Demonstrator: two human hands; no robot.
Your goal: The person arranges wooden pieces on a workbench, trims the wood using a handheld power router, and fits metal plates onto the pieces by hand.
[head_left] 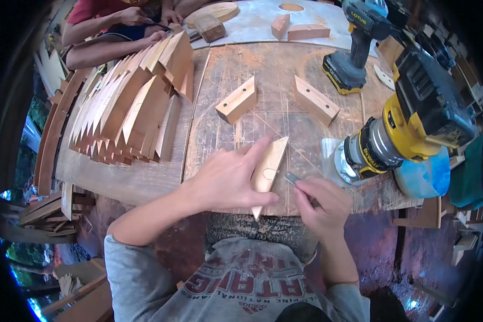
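Observation:
My left hand [225, 174] grips a pale wooden block [268, 170] with slanted, pointed ends, its thumb and index finger on either side. A curved pencil-like line shows on the block's face, and the near tip reaches the table's front edge. Pinched in my right hand [324, 201] is a small grey metallic tool with a rounded end [291, 177], just right of the block; its exact kind cannot be made out. Beyond my hands lie two similar angled blocks, a left one [238, 101] and a right one [315, 100], each with two dark holes.
Many pointed blocks [139, 107] are stacked at left. A yellow-black DeWalt router [383, 134] stands at right, near a blue round container [425, 172]. Behind it is a Lotus cordless drill [354, 48]. Another person's hands [139, 21] work at the far left. Wood pieces [308, 32] lie at the back.

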